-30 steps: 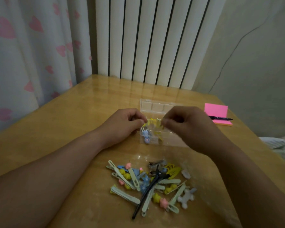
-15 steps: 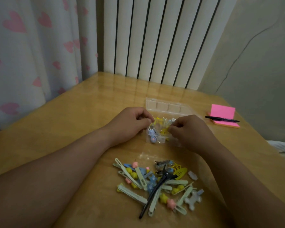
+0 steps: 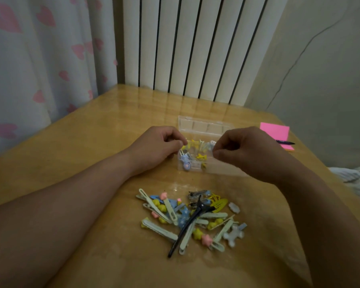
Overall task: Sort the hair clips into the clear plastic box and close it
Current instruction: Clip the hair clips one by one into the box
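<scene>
Pinched shut over the clear plastic compartment box (image 3: pixel 204 129) at frame centre, left hand (image 3: pixel 156 148) and right hand (image 3: pixel 243 150), contents unclear; best lowered gently into one compartment.

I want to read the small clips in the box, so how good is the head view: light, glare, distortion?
Head view: dim, flat light; the clips in the clear plastic box are soft and small, hard to tell apart; window-like glare sits on the table behind the box; wide-angle bending curves the radiator bars and stretches both forearms; the left hand and right hand shade the box's sides.
</scene>
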Demonstrator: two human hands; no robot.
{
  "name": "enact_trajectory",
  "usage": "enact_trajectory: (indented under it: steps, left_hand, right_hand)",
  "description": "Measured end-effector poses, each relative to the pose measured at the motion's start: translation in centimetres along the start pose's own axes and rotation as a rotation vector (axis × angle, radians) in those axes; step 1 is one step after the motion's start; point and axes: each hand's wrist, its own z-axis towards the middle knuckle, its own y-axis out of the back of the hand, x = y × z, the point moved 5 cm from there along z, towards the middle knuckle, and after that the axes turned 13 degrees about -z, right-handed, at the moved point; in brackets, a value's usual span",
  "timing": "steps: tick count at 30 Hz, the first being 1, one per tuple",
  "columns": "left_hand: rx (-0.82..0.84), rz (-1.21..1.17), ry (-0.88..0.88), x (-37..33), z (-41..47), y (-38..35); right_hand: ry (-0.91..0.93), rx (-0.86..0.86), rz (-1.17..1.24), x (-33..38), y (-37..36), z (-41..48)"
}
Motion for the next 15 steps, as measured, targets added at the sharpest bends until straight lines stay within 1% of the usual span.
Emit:
enact_trajectory:
  steps: [3, 6, 10, 15]
  left_hand:
    - [0.008, -0.001, -0.004, 0.0, 0.0, 0.0]
    - [0.005, 0.0, -0.007, -0.1, 0.0, 0.0]
    - [-0.002, 0.007, -0.002, -0.2, 0.0, 0.0]
    - [-0.001, 0.006, -0.003, -0.2, 0.0, 0.0]
  right_hand:
    - [0.071, 0.276, -0.088, 1.0, -0.5, -0.8]
    - [0.093, 0.446, -0.21, 1.7, -1.6, -1.4]
    - [0.073, 0.538, -0.293, 1.8, -2.3, -1.8]
    - [0.059, 0.617, -0.302, 2.3, -2.4, -2.2]
